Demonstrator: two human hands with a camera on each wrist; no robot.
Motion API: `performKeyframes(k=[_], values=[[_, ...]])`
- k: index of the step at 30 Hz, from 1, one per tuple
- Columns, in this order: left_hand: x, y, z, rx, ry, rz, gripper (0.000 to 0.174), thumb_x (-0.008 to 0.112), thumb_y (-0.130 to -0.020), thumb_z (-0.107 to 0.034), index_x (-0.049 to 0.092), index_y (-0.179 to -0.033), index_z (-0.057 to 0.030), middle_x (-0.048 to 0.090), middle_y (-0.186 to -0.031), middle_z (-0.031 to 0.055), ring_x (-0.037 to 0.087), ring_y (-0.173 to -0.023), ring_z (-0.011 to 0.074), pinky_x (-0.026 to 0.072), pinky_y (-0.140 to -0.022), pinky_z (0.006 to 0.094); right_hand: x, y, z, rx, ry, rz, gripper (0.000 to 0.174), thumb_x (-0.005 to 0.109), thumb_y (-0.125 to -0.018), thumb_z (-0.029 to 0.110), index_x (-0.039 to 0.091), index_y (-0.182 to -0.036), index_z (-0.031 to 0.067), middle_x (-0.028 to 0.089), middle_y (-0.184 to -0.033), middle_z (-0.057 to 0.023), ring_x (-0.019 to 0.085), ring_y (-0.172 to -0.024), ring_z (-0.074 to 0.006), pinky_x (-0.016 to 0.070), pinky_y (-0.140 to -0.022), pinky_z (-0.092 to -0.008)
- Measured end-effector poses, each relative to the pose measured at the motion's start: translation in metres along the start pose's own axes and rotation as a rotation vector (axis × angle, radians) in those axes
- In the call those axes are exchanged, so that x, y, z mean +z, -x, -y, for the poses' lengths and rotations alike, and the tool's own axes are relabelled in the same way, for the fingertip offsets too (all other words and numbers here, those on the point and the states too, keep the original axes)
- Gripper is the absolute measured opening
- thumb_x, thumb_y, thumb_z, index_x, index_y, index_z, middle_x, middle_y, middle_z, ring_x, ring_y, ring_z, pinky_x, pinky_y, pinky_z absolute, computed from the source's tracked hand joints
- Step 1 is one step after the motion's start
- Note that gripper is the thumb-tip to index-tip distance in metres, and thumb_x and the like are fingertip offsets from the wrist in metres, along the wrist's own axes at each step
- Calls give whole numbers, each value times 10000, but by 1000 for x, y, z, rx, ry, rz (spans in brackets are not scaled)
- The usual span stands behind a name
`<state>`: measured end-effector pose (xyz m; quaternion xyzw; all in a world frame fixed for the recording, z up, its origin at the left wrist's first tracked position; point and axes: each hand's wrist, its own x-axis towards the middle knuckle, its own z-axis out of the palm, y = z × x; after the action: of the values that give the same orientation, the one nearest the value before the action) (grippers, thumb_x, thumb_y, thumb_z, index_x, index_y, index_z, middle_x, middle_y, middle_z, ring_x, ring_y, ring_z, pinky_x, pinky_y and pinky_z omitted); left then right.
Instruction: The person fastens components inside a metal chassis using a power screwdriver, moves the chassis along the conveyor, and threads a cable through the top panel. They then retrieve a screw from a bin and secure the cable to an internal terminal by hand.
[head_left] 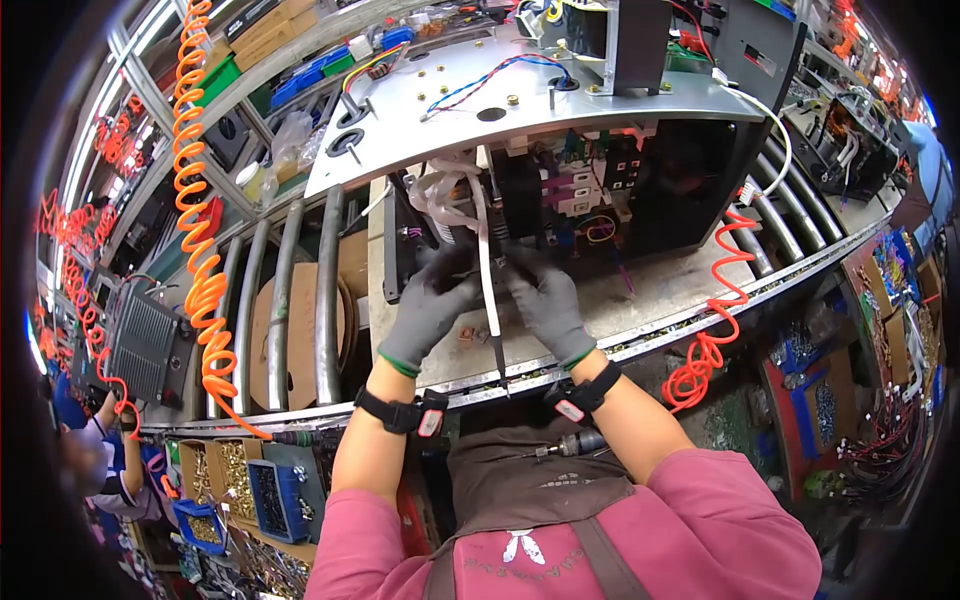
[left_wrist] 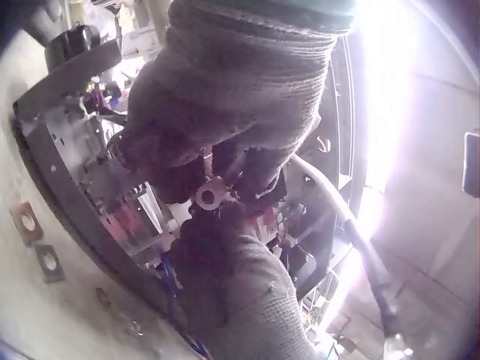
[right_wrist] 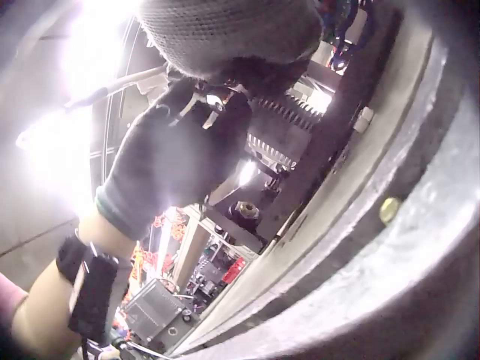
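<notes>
Both gloved hands meet low inside the open front of a black equipment cabinet [head_left: 690, 185]. A small metal ring lug [left_wrist: 210, 196] sits between their fingertips. My left hand [head_left: 430, 310] pinches the lug from one side. My right hand [head_left: 548, 305] has its fingers curled, fingertips right at the lug from the other side. A white cable [head_left: 484, 250] hangs down in front of the hands, its lower end sleeved in black and tipped with a bright metal lug [left_wrist: 396, 346]. Deeper in the cabinet, a finned heat sink [right_wrist: 270, 150] shows beside the hands.
Square metal washers [left_wrist: 28, 223] lie on the board before the cabinet. A sheet-metal panel [head_left: 450, 100] with loose wires overhangs the hands. Orange coiled hoses [head_left: 200, 270] hang at left and a red coil [head_left: 700, 360] at right. A power screwdriver [head_left: 575, 443] lies near the apron.
</notes>
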<state>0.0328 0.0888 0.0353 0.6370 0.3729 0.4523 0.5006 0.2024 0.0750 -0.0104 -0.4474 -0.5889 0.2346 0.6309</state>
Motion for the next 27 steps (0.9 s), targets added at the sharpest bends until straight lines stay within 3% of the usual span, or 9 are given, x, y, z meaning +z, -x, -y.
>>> performKeyframes(k=[2,5,8,12,19,21,22,25,27], values=[[-18,15,22,-89,-331,3,368,623,-805,-173,603,-1133,-9,653,-1041,98,629,-914,173,491,-820,293,-9,2,11,304,-90,174,326,609,-893,150,567,-1177,-4,654,-1012,-93,602,-923,-126,476,-822,-266],[-20,38,36,-186,-595,47,350,646,-772,-292,663,-1035,-62,664,-957,126,654,-836,247,504,-769,329,-9,7,-3,219,-149,200,328,627,-889,165,576,-1157,-17,645,-989,-64,587,-905,-106,471,-820,-252],[3,47,29,-54,-1013,82,272,658,-762,-344,694,-977,-181,638,-971,124,621,-865,301,503,-736,395,-9,10,-3,321,-292,258,318,632,-889,167,584,-1137,-27,632,-982,-43,570,-888,-92,466,-811,-243],[9,45,24,-45,-1067,87,239,655,-766,-319,698,-955,-179,629,-968,112,618,-873,301,503,-726,416,-14,10,4,295,-229,252,315,641,-870,248,624,-1065,0,666,-946,-98,584,-864,-135,463,-792,-295],[15,36,36,65,-1309,137,233,629,-813,-250,670,-990,-104,635,-932,149,634,-771,284,509,-652,384,-14,12,3,336,-312,282,299,642,-872,220,615,-1069,-4,665,-958,-89,581,-861,-112,462,-784,-270],[17,25,52,-155,-381,-149,236,590,-879,-240,650,-988,-39,658,-849,112,629,-712,208,498,-625,334,-16,12,13,357,-355,264,294,647,-867,208,617,-1067,-5,664,-953,-88,583,-858,-111,465,-782,-265],[21,18,59,-111,-133,-239,257,543,-927,-218,639,-987,12,661,-797,80,605,-686,139,483,-610,279,-17,12,16,387,-390,262,288,652,-862,196,619,-1065,-6,663,-948,-87,586,-856,-111,467,-780,-261],[36,10,4,-370,-1,-279,243,540,-926,-185,638,-997,26,654,-810,65,601,-702,115,481,-621,255,-16,14,11,376,-340,294,268,634,-874,117,590,-1102,-19,637,-975,-56,595,-868,-100,497,-765,-248],[41,7,16,-239,90,-261,218,546,-924,-160,639,-995,24,648,-817,68,595,-722,102,473,-625,235,-18,14,16,343,-302,289,253,636,-867,105,590,-1078,-27,638,-974,-63,595,-862,-100,496,-766,-249]])
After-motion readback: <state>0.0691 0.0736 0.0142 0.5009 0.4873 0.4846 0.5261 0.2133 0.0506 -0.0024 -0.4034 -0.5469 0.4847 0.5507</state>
